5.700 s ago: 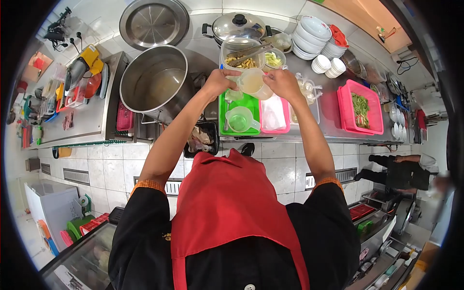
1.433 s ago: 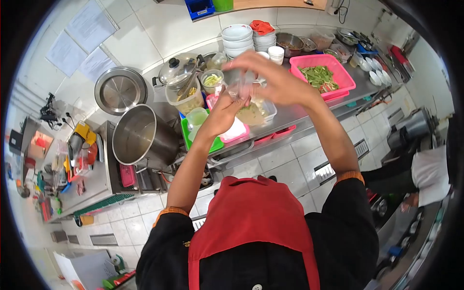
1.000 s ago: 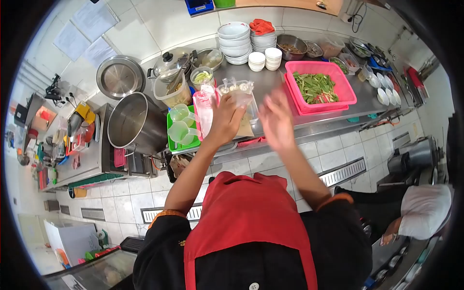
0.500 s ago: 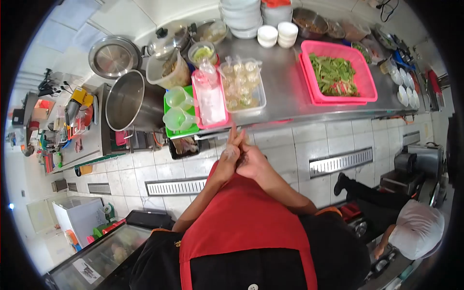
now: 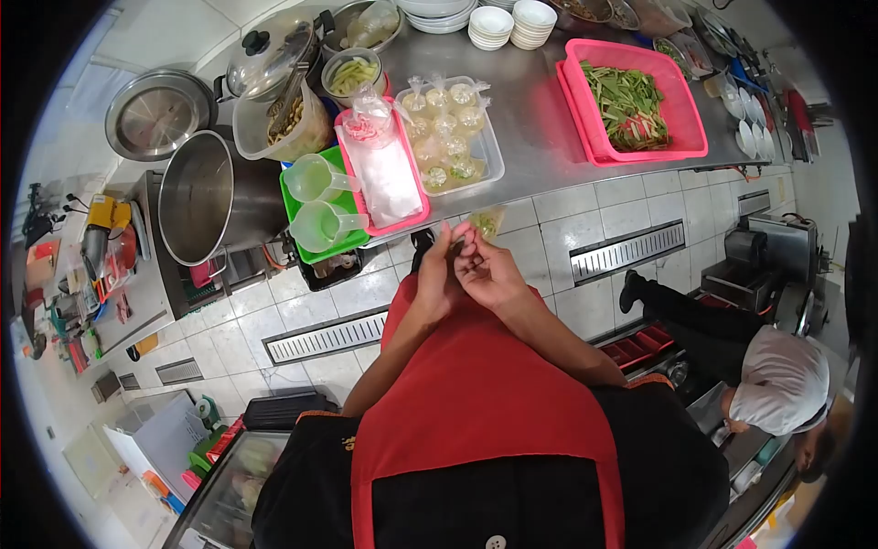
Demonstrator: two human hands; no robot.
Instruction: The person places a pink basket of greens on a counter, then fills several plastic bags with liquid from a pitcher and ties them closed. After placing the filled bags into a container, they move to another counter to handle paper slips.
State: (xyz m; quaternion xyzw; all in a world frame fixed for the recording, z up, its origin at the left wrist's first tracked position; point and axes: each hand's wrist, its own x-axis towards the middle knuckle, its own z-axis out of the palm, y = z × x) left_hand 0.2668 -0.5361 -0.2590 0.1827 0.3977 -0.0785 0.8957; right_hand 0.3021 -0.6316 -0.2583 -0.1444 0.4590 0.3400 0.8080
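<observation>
My left hand [image 5: 439,277] and my right hand [image 5: 492,277] meet in front of the red apron, just off the counter's edge. Their fingers are closed together at one end of a small clear plastic bag [image 5: 487,220] with greenish contents, which sticks out past the right fingertips. The exact grip of each finger is partly hidden. On the counter ahead, a clear plastic tub [image 5: 495,163] holds several similar knotted bags. Left of it lies a pink tray [image 5: 418,217] with a stack of clear plastic sheets or bags [image 5: 384,177].
A green tray [image 5: 294,212] with two plastic jugs [image 5: 317,231] stands beside a big steel pot [image 5: 187,206]. Toward the right sits a pink basket [image 5: 688,137] of cut greens. White bowls [image 5: 533,23] are stacked behind. A person in white [image 5: 785,380] bends over at the right.
The small bag now shows beyond my right fingertips; before, it was mostly hidden between the hands. My hands have risen slightly in view, and the camera view has shifted.
</observation>
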